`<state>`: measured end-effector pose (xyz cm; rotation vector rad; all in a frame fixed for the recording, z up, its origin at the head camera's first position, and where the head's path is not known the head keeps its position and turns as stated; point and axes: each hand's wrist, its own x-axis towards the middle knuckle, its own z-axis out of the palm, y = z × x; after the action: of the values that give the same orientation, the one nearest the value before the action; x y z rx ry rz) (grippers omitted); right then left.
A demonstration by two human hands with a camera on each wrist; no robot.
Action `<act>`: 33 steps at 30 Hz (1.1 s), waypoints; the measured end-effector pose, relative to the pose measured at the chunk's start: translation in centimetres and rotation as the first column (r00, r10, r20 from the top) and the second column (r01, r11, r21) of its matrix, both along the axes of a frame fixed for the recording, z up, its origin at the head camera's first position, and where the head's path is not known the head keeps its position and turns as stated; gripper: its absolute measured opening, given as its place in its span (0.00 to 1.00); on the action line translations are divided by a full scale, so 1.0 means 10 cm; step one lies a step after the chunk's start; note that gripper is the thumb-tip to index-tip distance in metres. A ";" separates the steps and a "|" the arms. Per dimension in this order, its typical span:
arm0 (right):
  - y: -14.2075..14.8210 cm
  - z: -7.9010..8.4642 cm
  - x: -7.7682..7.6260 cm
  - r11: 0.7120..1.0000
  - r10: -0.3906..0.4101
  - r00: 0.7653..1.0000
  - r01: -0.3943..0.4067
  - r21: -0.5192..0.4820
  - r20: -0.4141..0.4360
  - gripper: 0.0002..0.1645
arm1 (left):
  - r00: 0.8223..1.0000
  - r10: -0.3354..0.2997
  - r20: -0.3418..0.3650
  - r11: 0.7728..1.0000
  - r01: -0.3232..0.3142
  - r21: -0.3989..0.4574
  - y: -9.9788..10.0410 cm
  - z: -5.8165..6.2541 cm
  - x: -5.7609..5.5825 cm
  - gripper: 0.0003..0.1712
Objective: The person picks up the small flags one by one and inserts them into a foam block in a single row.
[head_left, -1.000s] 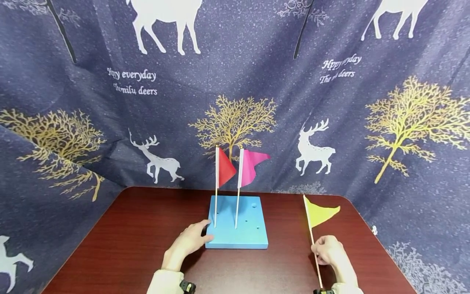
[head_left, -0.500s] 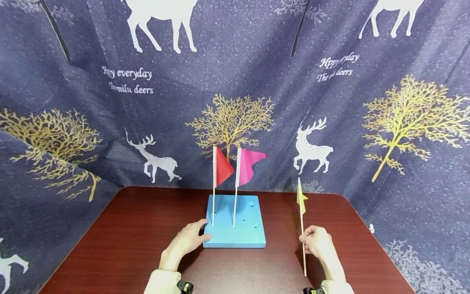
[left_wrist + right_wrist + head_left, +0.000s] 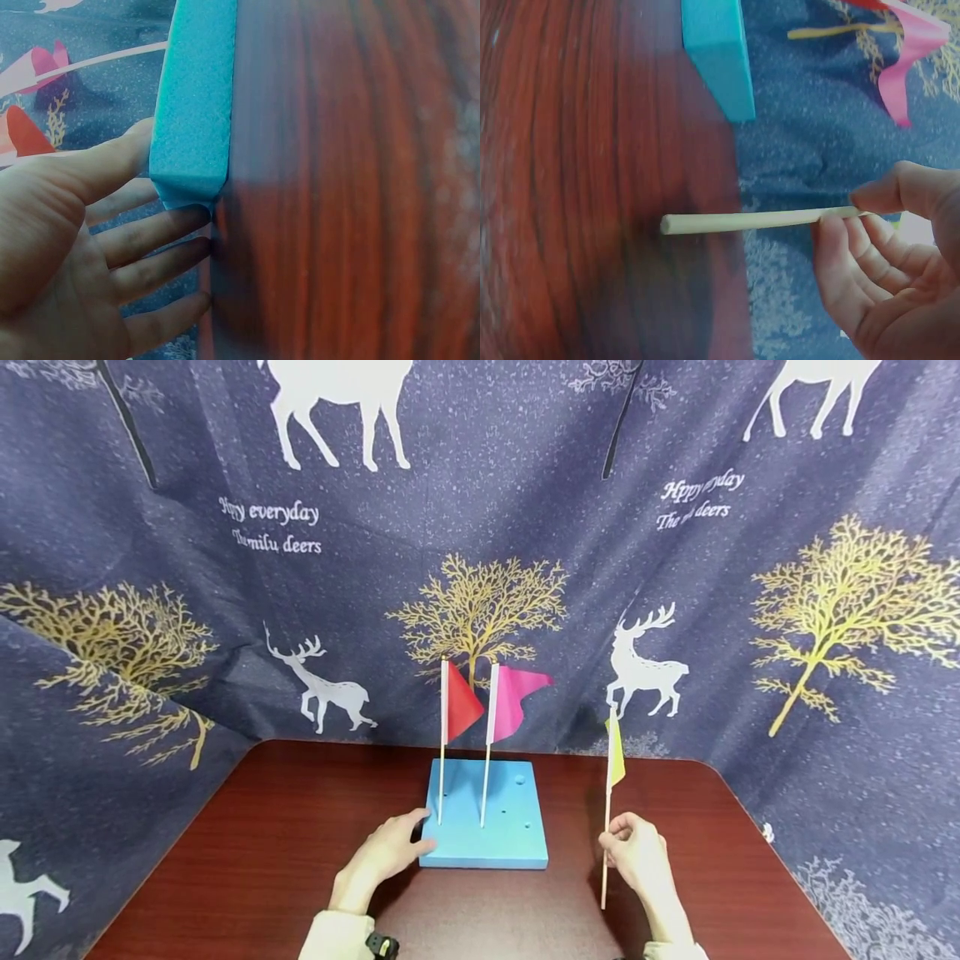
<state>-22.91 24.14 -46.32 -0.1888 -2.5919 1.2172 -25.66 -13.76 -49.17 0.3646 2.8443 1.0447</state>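
Note:
At the left edge of a blue foam block (image 3: 483, 852), my left hand (image 3: 386, 852) rests with fingers spread and fairly straight. The left wrist view shows its thumb (image 3: 120, 161) against the block's top edge and the fingers beside its corner. A red flag (image 3: 460, 706) and a pink flag (image 3: 510, 702) stand upright in the block. To the right, my right hand (image 3: 636, 853) pinches the stick of a yellow flag (image 3: 616, 756) between thumb and fingertips, holding it nearly upright. In the right wrist view, the stick's bare lower end (image 3: 705, 223) points down over the table.
Several small holes show in the block's top, among them a wider hole (image 3: 519, 781) at the back right. Everything is on a dark red-brown table (image 3: 300, 827). A blue curtain (image 3: 480, 510) printed with deer and trees hangs behind it.
My right hand has moved left and away from me with the yellow flag, which has turned from leaning to nearly upright. The left hand and the block have stayed in place.

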 end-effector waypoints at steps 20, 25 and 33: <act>-0.53 0.18 -0.29 1.000 -0.020 0.973 0.017 -0.015 -0.231 0.07 | 1.000 0.000 -0.003 1.000 0.000 0.005 -0.02 0.00 0.01 0.33; -0.67 0.25 -0.39 0.999 0.002 0.969 -0.010 -0.032 -0.245 0.06 | 1.000 0.005 0.016 1.000 -0.006 0.004 -0.03 0.00 0.02 0.33; -0.85 0.26 -0.56 1.000 -0.001 0.956 -0.002 -0.011 -0.293 0.07 | 1.000 -0.003 -0.010 1.000 0.003 0.001 0.00 0.02 0.01 0.32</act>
<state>-28.55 15.66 -43.76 -0.0076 -2.3287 1.1624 -25.53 -13.76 -49.01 0.3751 2.8507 1.0474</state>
